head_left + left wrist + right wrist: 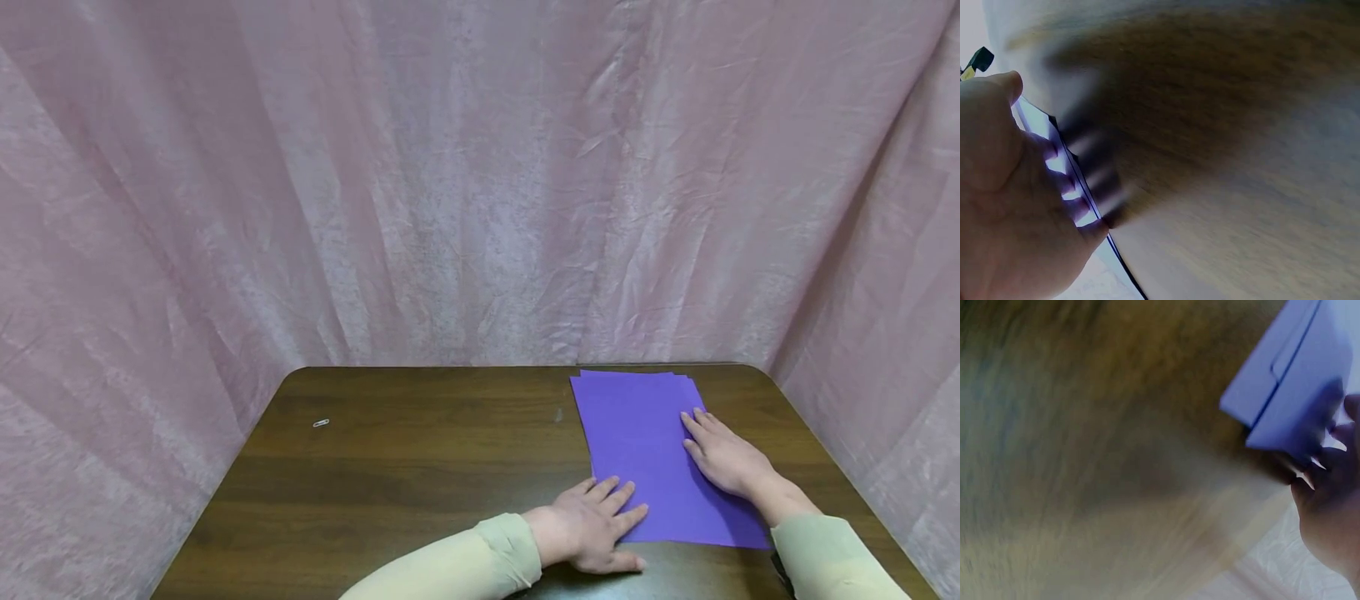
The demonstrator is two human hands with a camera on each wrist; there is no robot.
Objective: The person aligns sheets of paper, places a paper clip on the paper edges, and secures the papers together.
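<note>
Left hand [588, 527] and right hand [726, 457], fingers extended, touch purple sheets [645, 450] (corners staggered) near the far edge of the desk [420, 467], roomy leftward.

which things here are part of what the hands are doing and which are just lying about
In the job:
purple sheets, edges slightly uneven
left hand, at their near left corner
right hand, along their right side

Apparently just there:
paper clip, untouched, off to the left; possibly for later
pink curtain, behind the table
</note>
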